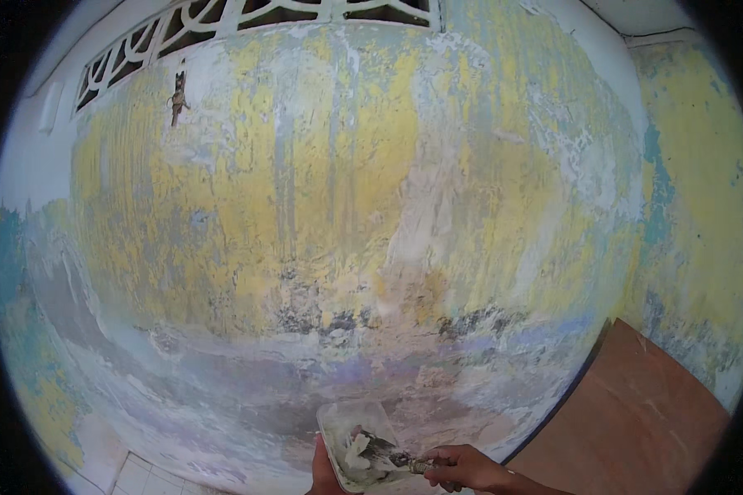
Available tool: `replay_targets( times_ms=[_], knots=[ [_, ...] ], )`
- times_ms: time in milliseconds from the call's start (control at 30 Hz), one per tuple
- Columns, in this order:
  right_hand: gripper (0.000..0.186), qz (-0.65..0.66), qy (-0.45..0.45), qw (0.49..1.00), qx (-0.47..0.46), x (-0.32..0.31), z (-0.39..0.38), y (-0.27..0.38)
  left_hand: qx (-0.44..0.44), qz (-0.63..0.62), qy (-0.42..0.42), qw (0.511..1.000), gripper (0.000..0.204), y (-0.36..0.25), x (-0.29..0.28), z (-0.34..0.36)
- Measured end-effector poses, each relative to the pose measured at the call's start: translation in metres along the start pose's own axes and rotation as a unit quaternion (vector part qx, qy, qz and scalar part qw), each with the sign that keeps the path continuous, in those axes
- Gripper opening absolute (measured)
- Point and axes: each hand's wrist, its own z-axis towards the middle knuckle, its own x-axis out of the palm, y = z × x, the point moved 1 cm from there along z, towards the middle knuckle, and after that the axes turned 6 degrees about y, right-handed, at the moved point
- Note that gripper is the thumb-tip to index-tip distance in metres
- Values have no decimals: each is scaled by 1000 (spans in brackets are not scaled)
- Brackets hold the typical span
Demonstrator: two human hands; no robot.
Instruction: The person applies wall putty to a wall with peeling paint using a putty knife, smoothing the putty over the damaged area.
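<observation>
Low in the head view, my left hand point(324, 469) grips the side of a clear plastic tub point(332, 419) with its fingers mostly hidden behind it. Pale, wet-looking putty point(363, 473) lies inside the tub. My right hand point(464, 468) is closed around the handle of a putty knife point(380, 449). The knife's blade is over the tub's opening, and whitish putty clings to it. Facing me is a wall point(305, 206) with patchy yellow, grey and white paint, rough and streaked, with darker bare spots lower down.
A brown panel point(627, 412) leans at the lower right, near the wall corner. White openwork vent blocks point(281, 15) run along the top. A small dark metal piece point(178, 101) hangs on the wall at the upper left. Light floor tiles point(140, 477) show at the lower left.
</observation>
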Motion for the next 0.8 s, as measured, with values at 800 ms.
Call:
replay_targets(
  times_ms=[800],
  knots=[
    [40, 217, -35, 975, 28, -34, -4, -21, -55, -59, 42, 996, 76, 30, -31, 34]
  ],
)
